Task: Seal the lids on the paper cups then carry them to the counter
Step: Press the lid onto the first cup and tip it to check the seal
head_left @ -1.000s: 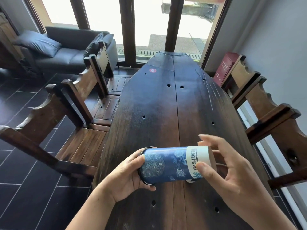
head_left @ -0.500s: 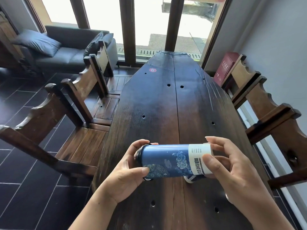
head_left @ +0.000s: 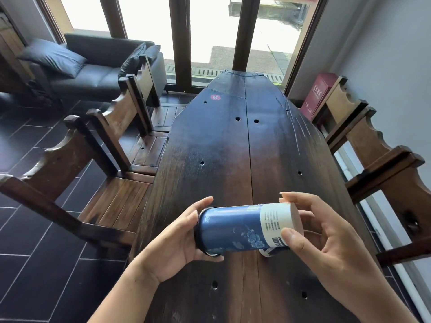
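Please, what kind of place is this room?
Probably a cafe or teahouse seating area: a long wooden table bears a red number sticker, carved chairs line both sides, and a sofa stands by tall windows.

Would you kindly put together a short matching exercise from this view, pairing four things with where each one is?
Things:
1. paper cup
2. left hand
3. right hand
4. red number sticker

Places:
A. on the far part of the table, near the window
B. at the cup's white-banded end
C. held sideways above the table, between both hands
D. around the cup's dark-rimmed end

Pairs: 1-C, 2-D, 3-B, 4-A
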The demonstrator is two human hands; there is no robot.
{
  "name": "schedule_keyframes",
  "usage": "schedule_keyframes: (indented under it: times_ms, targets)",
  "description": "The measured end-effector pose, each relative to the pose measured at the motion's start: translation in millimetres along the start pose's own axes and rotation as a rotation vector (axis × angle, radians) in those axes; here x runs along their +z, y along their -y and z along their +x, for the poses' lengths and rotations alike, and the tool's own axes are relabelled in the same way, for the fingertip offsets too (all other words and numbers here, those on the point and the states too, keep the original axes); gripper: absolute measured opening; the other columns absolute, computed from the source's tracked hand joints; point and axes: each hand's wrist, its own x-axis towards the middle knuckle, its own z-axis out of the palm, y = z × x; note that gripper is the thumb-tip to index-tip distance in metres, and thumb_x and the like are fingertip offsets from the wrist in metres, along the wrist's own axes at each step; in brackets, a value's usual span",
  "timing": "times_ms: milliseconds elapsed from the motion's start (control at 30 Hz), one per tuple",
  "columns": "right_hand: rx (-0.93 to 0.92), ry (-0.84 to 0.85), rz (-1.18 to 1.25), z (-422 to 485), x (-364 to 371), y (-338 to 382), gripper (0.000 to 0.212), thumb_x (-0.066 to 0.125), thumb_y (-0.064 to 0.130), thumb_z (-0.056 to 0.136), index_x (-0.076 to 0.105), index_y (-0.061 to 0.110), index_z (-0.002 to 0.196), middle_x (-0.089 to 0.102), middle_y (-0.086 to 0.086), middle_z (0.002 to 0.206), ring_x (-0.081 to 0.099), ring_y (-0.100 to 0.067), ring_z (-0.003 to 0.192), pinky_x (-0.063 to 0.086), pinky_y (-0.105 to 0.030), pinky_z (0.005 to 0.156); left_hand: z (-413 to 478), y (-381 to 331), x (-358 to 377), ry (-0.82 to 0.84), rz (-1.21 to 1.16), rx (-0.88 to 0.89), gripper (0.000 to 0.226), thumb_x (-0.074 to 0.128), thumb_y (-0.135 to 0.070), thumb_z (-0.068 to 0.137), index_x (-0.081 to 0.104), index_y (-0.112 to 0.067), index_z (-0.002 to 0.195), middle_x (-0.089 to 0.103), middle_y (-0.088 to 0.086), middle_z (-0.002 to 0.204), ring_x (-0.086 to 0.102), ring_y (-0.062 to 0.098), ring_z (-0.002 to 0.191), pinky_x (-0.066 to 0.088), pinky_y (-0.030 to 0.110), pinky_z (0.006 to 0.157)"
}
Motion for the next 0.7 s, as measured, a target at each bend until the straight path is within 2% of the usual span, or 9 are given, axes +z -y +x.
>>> schedule_keyframes:
  times_ms: [100, 267, 333, 400, 500, 600, 633, 700]
  targets:
    - [-0.023, 0.033, -0.022, 0, 2, 2, 0.045, 0.07, 0.041, 0.084, 0.057, 0.048, 0.126, 0.071, 0.014, 0.114, 0.068, -0.009, 0.112, 0.064, -0.028, 0.077, -2, -3, 5, -0.062, 0.032, -0.045, 0.079, 0.084, -0.057, 0.074, 0.053, -0.038, 0.145, 0.051, 0.01, 0.152, 0.057, 0.044, 0.131, 0.061, 0.061, 0.08]
    - [-0.049, 0.041, -0.035, 0, 4, 3, 0.045, 0.067, 0.048, 0.083, 0.057, 0.045, 0.127, 0.069, 0.012, 0.117, 0.066, -0.011, 0.114, 0.063, -0.027, 0.08, -2, -2, 8, -0.063, 0.102, -0.066, 0.078, 0.082, -0.054, 0.077, 0.053, -0.026, 0.144, 0.048, 0.014, 0.153, 0.059, 0.045, 0.118, 0.065, 0.05, 0.07]
    - [-0.053, 0.046, -0.043, 1, 6, 4, 0.041, 0.069, 0.045, 0.089, 0.057, 0.045, 0.128, 0.069, 0.013, 0.118, 0.065, -0.01, 0.115, 0.063, -0.027, 0.081, -2, 0, 7, -0.072, 0.111, -0.043, 0.078, 0.085, -0.05, 0.077, 0.054, -0.022, 0.142, 0.048, 0.016, 0.152, 0.063, 0.037, 0.111, 0.065, 0.048, 0.069]
    - [-0.05, 0.037, -0.047, 1, 6, 4, 0.045, 0.066, 0.044, 0.084, 0.057, 0.044, 0.128, 0.069, 0.013, 0.118, 0.065, -0.011, 0.115, 0.062, -0.027, 0.083, -1, 2, 5, -0.066, 0.095, -0.022, 0.077, 0.087, -0.044, 0.076, 0.054, -0.02, 0.141, 0.048, 0.019, 0.15, 0.065, 0.035, 0.11, 0.065, 0.05, 0.07]
    - [-0.024, 0.025, -0.039, 1, 5, 5, 0.052, 0.061, 0.063, 0.078, 0.056, 0.047, 0.128, 0.069, 0.016, 0.119, 0.064, -0.008, 0.116, 0.062, -0.027, 0.082, 0, 4, 5, -0.056, 0.102, 0.022, 0.066, 0.086, -0.031, 0.078, 0.056, -0.023, 0.136, 0.054, 0.016, 0.142, 0.064, 0.038, 0.114, 0.063, 0.055, 0.076]
    - [0.029, 0.027, -0.013, 2, 3, 2, 0.058, 0.057, 0.071, 0.074, 0.054, 0.05, 0.129, 0.072, 0.016, 0.115, 0.067, -0.006, 0.113, 0.063, -0.03, 0.08, 3, 6, 6, -0.086, 0.1, 0.083, 0.057, 0.078, -0.018, 0.078, 0.058, -0.025, 0.131, 0.058, 0.013, 0.133, 0.064, 0.038, 0.113, 0.06, 0.06, 0.082]
    - [0.048, 0.029, 0.012, 2, 3, 1, 0.059, 0.058, 0.071, 0.074, 0.055, 0.05, 0.129, 0.072, 0.014, 0.115, 0.068, -0.009, 0.112, 0.064, -0.032, 0.08, 4, 7, 6, -0.1, 0.093, 0.104, 0.057, 0.078, -0.016, 0.076, 0.059, -0.024, 0.13, 0.06, 0.012, 0.13, 0.065, 0.036, 0.11, 0.06, 0.06, 0.082]
    - [0.084, 0.032, 0.058, 3, 3, -1, 0.06, 0.06, 0.072, 0.072, 0.056, 0.05, 0.128, 0.072, 0.012, 0.117, 0.069, -0.013, 0.112, 0.064, -0.039, 0.081, 4, 7, 7, -0.119, 0.103, 0.144, 0.058, 0.079, -0.013, 0.073, 0.059, -0.024, 0.126, 0.061, 0.01, 0.123, 0.064, 0.03, 0.105, 0.061, 0.05, 0.078]
